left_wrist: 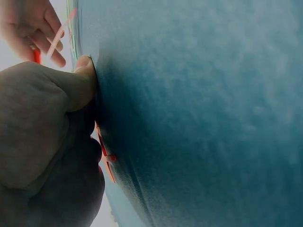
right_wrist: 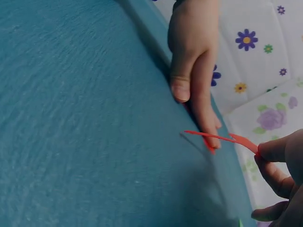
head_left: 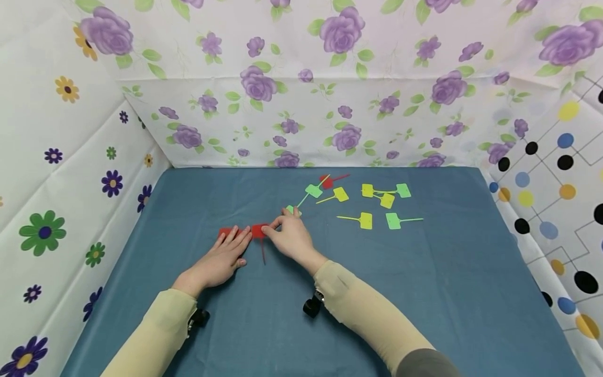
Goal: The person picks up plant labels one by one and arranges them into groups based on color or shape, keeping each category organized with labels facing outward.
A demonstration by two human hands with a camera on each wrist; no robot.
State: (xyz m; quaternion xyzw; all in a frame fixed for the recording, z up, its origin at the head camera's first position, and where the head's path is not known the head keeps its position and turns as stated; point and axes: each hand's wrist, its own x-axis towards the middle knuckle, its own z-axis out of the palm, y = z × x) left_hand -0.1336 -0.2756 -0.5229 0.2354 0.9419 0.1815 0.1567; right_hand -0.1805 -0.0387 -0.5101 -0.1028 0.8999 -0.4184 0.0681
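Observation:
My right hand (head_left: 294,239) pinches a red plant tag (head_left: 258,231) between thumb and finger, its thin stem pointing toward me. In the right wrist view this tag (right_wrist: 244,141) is lifted off the cloth at a tilt. Just left of it, my left hand (head_left: 220,263) lies with straight fingers on more red at the table, a tag (head_left: 226,231) mostly covered by those fingers; how many lie there I cannot tell. A green tag (head_left: 293,210) shows partly behind my right fingertips. From the left wrist view, a bit of red tag (left_wrist: 108,158) shows beneath the hand.
Beyond my right hand lie another green tag (head_left: 313,190), a red tag (head_left: 326,181) and a yellow tag (head_left: 341,195). Several yellow and green tags (head_left: 366,220) are spread farther right on the blue cloth (head_left: 461,293). Flowered sheets (head_left: 301,120) stand along the back and left.

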